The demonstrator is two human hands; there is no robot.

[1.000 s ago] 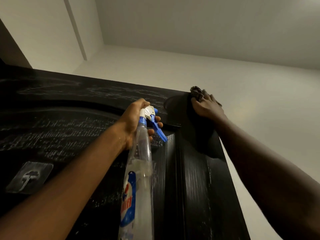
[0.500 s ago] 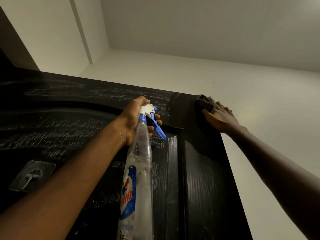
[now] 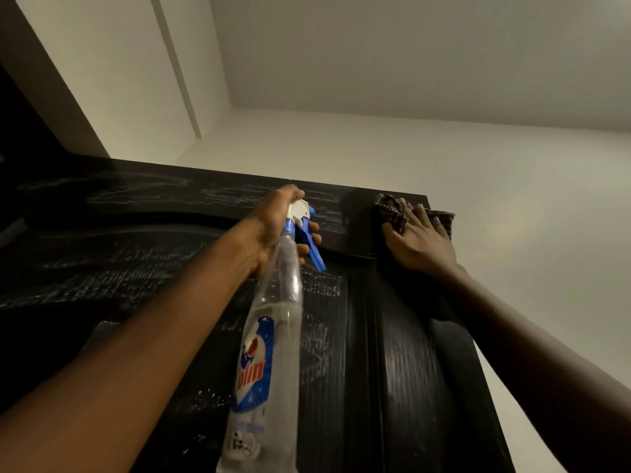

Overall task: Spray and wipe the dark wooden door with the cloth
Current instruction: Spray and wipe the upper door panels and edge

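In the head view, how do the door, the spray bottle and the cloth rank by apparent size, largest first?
1. dark wooden door, by far.
2. spray bottle, though it is nearer the camera.
3. cloth, partly covered by the right hand.

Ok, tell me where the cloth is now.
In the head view the cloth is at the top right corner of the door, pressed against the wood under the right hand, right of the spray bottle the left hand grips.
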